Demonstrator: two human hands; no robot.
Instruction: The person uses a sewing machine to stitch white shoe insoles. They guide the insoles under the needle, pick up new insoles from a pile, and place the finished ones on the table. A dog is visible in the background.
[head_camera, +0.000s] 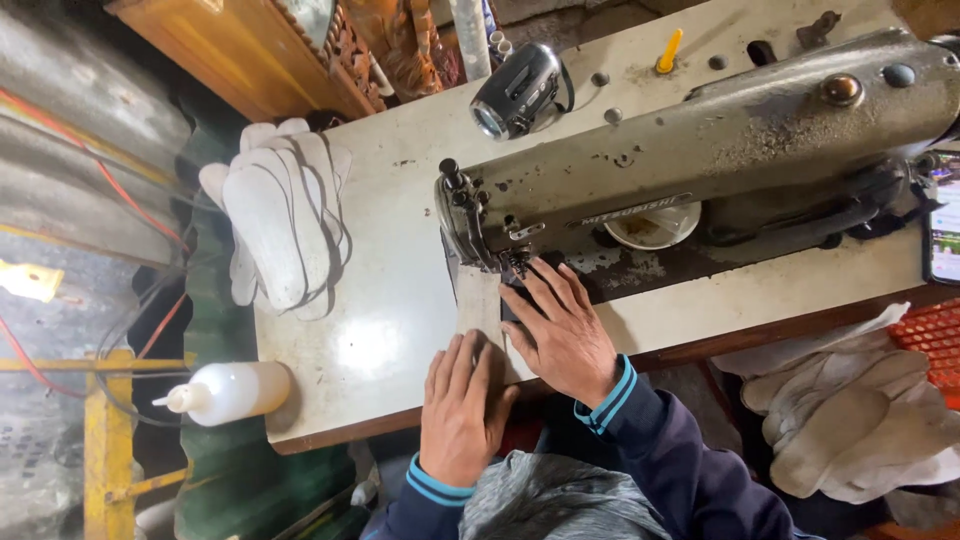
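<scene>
A grey, worn sewing machine (720, 140) stands on a white table (390, 280). A pale flat piece of material (480, 305) lies under the needle area (515, 262). My left hand (462, 405) lies flat on the near part of this piece, fingers together and pointing away from me. My right hand (562, 330) presses flat beside the needle, fingers spread toward the presser foot. Neither hand grips anything. Both sleeves are dark blue with light blue cuff stripes.
A stack of white glove-shaped pieces (280, 215) lies at the table's left end. A white squeeze bottle (228, 392) lies at the near left corner. A small lamp (515, 90) sits behind the machine. More white gloves (850, 410) are piled at right, by an orange crate (935, 335) and a phone (943, 225).
</scene>
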